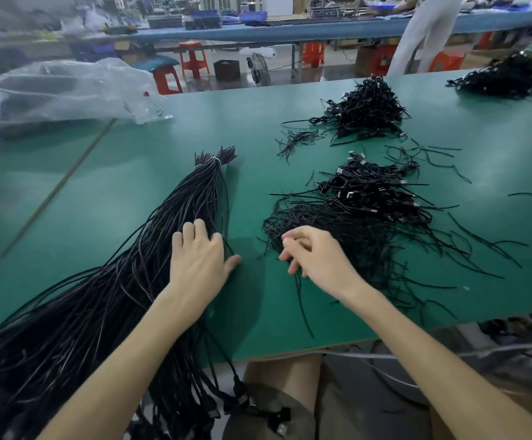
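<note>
A long bundle of black cables, tied near its far end with a white band, lies slanting across the green table and hangs over the near edge. My left hand rests flat on the bundle with fingers spread and the thumb on the table. My right hand has its fingers curled and pinches thin black twist ties at the near edge of a loose pile of ties. One tie trails from under that hand toward the table's edge.
Coiled, tied cables with USB plugs lie in a heap behind the ties, with two more heaps farther back and at the far right. A clear plastic bag sits far left. Red stools and a long bench stand beyond.
</note>
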Demonstrator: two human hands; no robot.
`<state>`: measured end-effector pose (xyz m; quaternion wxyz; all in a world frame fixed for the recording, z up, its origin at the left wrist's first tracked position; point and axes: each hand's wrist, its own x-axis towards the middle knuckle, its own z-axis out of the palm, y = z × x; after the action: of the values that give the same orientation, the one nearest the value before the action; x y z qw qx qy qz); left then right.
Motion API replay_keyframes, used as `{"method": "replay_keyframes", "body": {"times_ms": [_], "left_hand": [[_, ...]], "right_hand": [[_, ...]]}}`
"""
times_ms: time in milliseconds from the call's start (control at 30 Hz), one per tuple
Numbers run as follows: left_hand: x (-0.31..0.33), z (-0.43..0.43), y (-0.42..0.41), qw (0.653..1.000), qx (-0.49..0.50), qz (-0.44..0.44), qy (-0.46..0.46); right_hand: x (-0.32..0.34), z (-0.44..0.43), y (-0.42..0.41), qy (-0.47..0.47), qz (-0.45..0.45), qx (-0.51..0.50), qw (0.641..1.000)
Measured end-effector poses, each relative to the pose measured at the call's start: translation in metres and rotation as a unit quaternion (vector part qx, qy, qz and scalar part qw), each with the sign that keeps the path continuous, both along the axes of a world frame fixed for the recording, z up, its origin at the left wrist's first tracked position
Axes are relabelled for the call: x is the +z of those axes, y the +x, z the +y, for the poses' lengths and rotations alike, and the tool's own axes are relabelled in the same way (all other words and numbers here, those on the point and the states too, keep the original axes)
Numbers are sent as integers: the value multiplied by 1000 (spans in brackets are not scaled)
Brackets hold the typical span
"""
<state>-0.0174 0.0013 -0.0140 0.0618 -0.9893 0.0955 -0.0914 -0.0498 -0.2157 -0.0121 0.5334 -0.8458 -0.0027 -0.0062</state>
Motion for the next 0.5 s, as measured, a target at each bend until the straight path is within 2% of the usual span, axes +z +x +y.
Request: {"method": "replay_keyframes", "body": {"times_ms": [67,167,333,500], "left_hand": [[1,-6,-3,999,8,23,48],[3,-12,-6,995,-3,86,53],[14,-16,-10,991,-11,132,5],[19,-18,-21,988,-34,77,-127]], "right_hand": [[-4,6,-4,-4,7,23,1000],[-7,10,-8,-3,14,44,999],[-9,14,-15,7,22,47,999],[-15,21,-20,-18,-7,69,997]]}}
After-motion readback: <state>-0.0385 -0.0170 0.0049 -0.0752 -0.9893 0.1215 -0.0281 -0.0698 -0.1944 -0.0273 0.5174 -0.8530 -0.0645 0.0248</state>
